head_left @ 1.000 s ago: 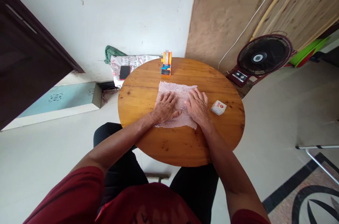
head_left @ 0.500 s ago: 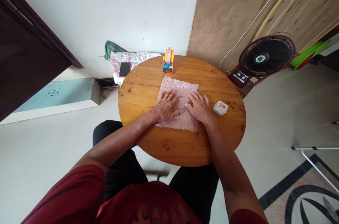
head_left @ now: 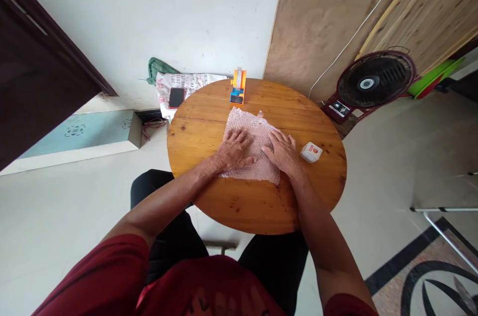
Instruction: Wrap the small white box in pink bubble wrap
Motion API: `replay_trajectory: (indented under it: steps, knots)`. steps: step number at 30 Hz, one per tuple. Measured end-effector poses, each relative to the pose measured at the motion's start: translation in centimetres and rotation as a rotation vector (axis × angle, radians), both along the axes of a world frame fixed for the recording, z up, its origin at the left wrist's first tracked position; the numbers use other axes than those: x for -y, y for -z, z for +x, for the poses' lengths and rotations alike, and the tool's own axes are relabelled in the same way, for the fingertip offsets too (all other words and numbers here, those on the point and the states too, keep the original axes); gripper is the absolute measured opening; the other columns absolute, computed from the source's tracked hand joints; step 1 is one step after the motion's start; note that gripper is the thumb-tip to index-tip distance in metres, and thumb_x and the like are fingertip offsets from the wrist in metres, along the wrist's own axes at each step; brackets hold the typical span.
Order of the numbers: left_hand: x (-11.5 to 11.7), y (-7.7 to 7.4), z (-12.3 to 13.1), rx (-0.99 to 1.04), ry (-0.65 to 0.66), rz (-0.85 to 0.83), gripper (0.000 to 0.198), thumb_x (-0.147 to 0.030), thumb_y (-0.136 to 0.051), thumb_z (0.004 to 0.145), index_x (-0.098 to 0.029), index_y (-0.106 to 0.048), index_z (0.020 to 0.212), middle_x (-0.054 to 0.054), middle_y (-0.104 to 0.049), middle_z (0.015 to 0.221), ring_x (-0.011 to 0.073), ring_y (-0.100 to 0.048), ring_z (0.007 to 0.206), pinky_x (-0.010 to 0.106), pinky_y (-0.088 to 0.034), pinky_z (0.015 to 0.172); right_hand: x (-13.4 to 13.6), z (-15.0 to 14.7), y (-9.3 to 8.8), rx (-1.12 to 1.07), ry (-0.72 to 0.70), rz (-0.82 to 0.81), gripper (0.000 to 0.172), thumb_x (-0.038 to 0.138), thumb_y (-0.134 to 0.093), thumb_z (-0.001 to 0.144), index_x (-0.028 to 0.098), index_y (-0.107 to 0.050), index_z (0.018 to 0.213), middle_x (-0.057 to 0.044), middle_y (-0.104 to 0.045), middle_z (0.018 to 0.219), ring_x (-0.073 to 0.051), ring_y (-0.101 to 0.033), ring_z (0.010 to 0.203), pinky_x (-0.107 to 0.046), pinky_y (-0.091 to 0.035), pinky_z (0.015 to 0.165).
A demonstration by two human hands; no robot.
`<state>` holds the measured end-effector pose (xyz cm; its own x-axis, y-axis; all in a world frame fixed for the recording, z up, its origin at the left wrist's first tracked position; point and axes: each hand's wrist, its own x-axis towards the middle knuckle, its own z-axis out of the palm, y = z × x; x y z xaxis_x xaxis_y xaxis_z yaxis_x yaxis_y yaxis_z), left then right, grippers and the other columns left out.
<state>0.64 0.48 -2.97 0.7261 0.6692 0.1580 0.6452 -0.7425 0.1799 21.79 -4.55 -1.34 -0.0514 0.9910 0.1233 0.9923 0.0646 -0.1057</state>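
Note:
A sheet of pinkish bubble wrap (head_left: pixel 257 169) lies on the round wooden table (head_left: pixel 239 211). Flat on its left part rests my left hand (head_left: pixel 235 149), fingers spread. My right hand (head_left: pixel 282 151) lies open over the right edge of the sheet, thumb pointing inward. At the top right the sheet's corner is lifted or folded, and a small flap sticks up there. A small white box with red print (head_left: pixel 311 152) stands to the right of my right hand. Behind the sheet is an orange and blue tape dispenser (head_left: pixel 237 87).
A dark phone (head_left: pixel 177 97) lies on a printed white sack (head_left: pixel 164 87) beyond the table's left edge. To the right stands a dark round fan (head_left: pixel 375 79), its white cord running up the wall. A metal frame (head_left: pixel 444 210) is on the floor at right.
The bubble wrap's top right corner has bent inward, and a small flap now stands up at its upper edge. Both hands stay almost where they were.

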Motion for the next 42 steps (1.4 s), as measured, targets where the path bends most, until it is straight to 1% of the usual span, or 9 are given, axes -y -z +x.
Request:
replay_trajectory:
  steps: [7, 10, 13, 22, 29, 32, 37, 40, 42]
  knots:
    - [0.1, -0.2, 0.0, -0.001, 0.001, -0.004, 0.089, -0.075, -0.047, 0.085, -0.014, -0.044, 0.149, 0.021, -0.036, 0.158, 0.0391, -0.027, 0.149, 0.057, -0.017, 0.121, 0.0, 0.8, -0.2, -0.014, -0.023, -0.015, 0.059, 0.047, -0.043, 0.096, 0.010, -0.048, 0.142, -0.017, -0.045, 0.154, -0.032, -0.038, 0.143, -0.050, -0.027, 0.115]
    - [0.1, -0.2, -0.1, -0.005, -0.002, -0.021, 0.090, -0.075, -0.047, 0.085, -0.013, -0.044, 0.149, 0.021, -0.034, 0.159, 0.0391, -0.025, 0.149, 0.058, -0.016, 0.121, -0.1, 0.9, -0.4, -0.029, -0.040, 0.038, 0.051, 0.043, -0.042, 0.097, 0.011, -0.056, 0.134, -0.018, -0.053, 0.146, -0.032, -0.041, 0.140, -0.048, -0.030, 0.112]
    - [0.0, -0.2, -0.1, -0.017, -0.008, -0.043, 0.090, -0.075, -0.048, 0.085, -0.014, -0.042, 0.150, 0.021, -0.032, 0.160, 0.0396, -0.024, 0.150, 0.059, -0.016, 0.120, -0.2, 1.0, -0.6, -0.071, -0.043, 0.108, 0.045, 0.040, -0.041, 0.097, 0.013, -0.062, 0.127, -0.016, -0.060, 0.138, -0.030, -0.046, 0.136, -0.045, -0.033, 0.109]
    - [0.0, -0.2, -0.2, -0.005, -0.004, -0.046, 0.092, -0.077, -0.050, 0.082, -0.015, -0.042, 0.150, 0.020, -0.032, 0.160, 0.0390, -0.024, 0.150, 0.057, -0.014, 0.121, 0.1, 1.0, -0.7, -0.131, -0.039, 0.141, 0.039, 0.037, -0.048, 0.093, 0.020, -0.066, 0.123, -0.011, -0.064, 0.135, -0.030, -0.048, 0.132, -0.046, -0.033, 0.109]
    - [-0.1, -0.3, -0.2, -0.004, -0.005, -0.062, 0.095, -0.078, -0.050, 0.080, -0.015, -0.041, 0.151, 0.021, -0.031, 0.160, 0.0392, -0.022, 0.150, 0.058, -0.014, 0.121, -0.1, 1.3, -0.8, -0.138, -0.024, 0.090, 0.038, 0.036, -0.052, 0.091, 0.019, -0.068, 0.120, -0.010, -0.066, 0.132, -0.031, -0.051, 0.131, -0.049, -0.034, 0.109]
    - [0.0, -0.4, -0.2, -0.006, -0.008, -0.065, 0.097, -0.079, -0.050, 0.080, -0.014, -0.040, 0.151, 0.022, -0.030, 0.160, 0.0401, -0.022, 0.150, 0.059, -0.014, 0.121, 0.3, 1.4, -1.9, -0.183, 0.016, 0.135, 0.037, 0.035, -0.049, 0.092, 0.022, -0.068, 0.121, -0.008, -0.067, 0.131, -0.029, -0.053, 0.130, -0.047, -0.037, 0.109]
    - [0.1, -0.5, -0.1, 0.003, 0.001, -0.051, 0.095, -0.079, -0.051, 0.079, -0.016, -0.043, 0.150, 0.019, -0.032, 0.160, 0.0389, -0.024, 0.150, 0.057, -0.015, 0.122, 2.0, 3.3, -5.8, -0.236, 0.073, 0.200, 0.039, 0.039, -0.046, 0.094, 0.027, -0.066, 0.126, -0.006, -0.066, 0.131, -0.028, -0.055, 0.127, -0.045, -0.044, 0.106]
    - [0.0, -0.1, -0.1, 0.008, -0.004, -0.033, 0.093, -0.077, -0.053, 0.079, -0.016, -0.044, 0.149, 0.019, -0.034, 0.159, 0.0387, -0.025, 0.149, 0.057, -0.015, 0.121, 3.4, 5.6, -7.5, -0.213, 0.122, 0.143, 0.042, 0.040, -0.050, 0.092, 0.027, -0.064, 0.129, -0.006, -0.066, 0.132, -0.030, -0.058, 0.122, -0.046, -0.048, 0.100]
    - [-0.1, 0.2, -0.1, 0.016, 0.002, -0.023, 0.091, -0.075, -0.055, 0.080, -0.015, -0.045, 0.148, 0.020, -0.035, 0.158, 0.0398, -0.025, 0.149, 0.058, -0.015, 0.121, 4.3, 7.1, -7.7, -0.194, 0.141, 0.102, 0.044, 0.041, -0.053, 0.089, 0.024, -0.064, 0.128, -0.008, -0.066, 0.132, -0.030, -0.059, 0.121, -0.046, -0.048, 0.100]
